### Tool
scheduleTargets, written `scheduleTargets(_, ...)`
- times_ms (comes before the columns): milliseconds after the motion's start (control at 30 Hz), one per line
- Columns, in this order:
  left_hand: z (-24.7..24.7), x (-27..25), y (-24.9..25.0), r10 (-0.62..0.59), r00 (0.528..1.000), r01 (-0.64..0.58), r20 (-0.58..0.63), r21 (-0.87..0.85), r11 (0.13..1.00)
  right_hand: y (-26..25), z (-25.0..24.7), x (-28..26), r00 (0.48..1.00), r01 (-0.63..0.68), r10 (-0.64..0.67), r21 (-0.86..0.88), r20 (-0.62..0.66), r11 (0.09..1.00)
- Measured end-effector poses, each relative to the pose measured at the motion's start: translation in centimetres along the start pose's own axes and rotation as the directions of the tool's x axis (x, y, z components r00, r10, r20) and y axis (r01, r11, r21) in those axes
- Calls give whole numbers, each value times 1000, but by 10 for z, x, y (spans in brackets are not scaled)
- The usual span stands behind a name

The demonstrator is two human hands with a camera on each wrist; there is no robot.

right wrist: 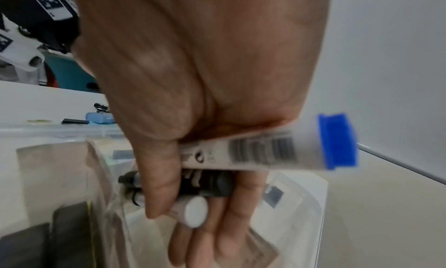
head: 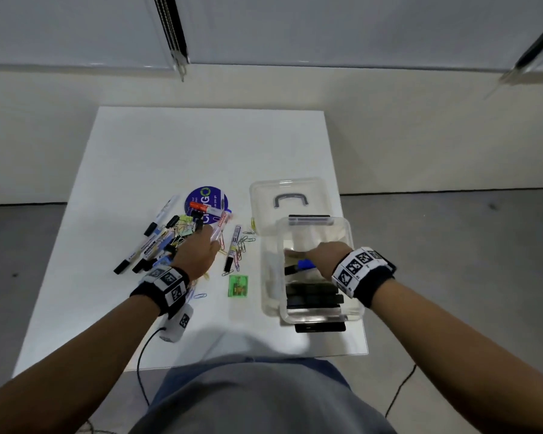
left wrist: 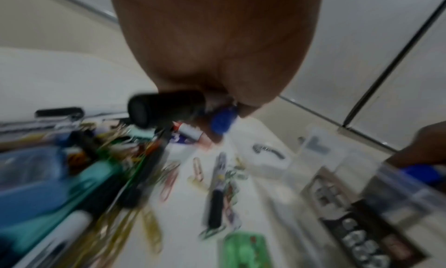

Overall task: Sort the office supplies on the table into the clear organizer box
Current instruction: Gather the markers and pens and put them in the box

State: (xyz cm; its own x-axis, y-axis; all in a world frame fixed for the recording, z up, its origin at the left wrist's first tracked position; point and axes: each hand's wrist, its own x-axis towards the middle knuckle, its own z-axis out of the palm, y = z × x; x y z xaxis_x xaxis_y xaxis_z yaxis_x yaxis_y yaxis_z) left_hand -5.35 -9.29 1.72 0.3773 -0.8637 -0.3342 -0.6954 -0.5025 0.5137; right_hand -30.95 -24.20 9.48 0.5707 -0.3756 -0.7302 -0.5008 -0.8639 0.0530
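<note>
1. While my right hand reaches down into the clear box, its fingers curl around a bundle of markers, the blue-capped one lying across the palm
2. My left hand sits over the pile of pens and clips, gripping a black-capped marker and a blue-ended one
3. I see the box lid lying behind the box on the white table

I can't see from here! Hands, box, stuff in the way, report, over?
Left hand grips markers over the pile. Right hand holds a blue-capped marker and others inside the clear organizer box. Paper clips still loose on the table.
</note>
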Motion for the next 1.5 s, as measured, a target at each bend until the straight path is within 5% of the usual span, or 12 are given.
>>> scheduleTargets(267,-26,-22,79,203,934,-146,295,-204,968,8,32,24,1000,24,-20,251,-17,968)
scheduleTargets(400,-23,-17,102,249,895,-216,371,-128,968,21,28,2,978,152,-31,597,-208,788)
scheduleTargets(500,-21,-12,117,281,871,-306,404,-4,952,33,42,-14,790,148,336,691,-514,708)
scheduleTargets(567,-14,-7,132,304,847,-396,437,136,908,40,55,-19,643,56,540,737,-543,674)
scheduleTargets(733,36,9,184,273,789,-499,550,315,807,35,71,-9,829,-86,511,851,-227,519)
scheduleTargets(933,77,17,198,243,785,-536,570,427,728,31,75,-2,805,-107,542,839,-242,534)
scheduleTargets(1033,77,12,189,378,759,-565,530,249,786,30,79,1,806,-98,539,844,-243,527)
scheduleTargets(1133,60,9,174,562,762,-601,322,30,799,25,71,-2,778,-107,577,855,-246,508)
scheduleTargets(1233,35,10,142,495,869,-488,-9,-181,854,11,56,-5,671,-141,658,812,-342,566)
scheduleTargets(1333,27,23,82,199,961,-235,-192,-189,953,-14,29,-1,605,-31,620,763,-500,646)
scheduleTargets(1433,36,31,30,-46,996,50,-75,51,997,-56,-2,10,671,128,517,770,-531,625)
scheduleTargets(1500,47,35,12,-107,993,99,42,159,982,-89,-19,20,754,169,404,746,-519,644)
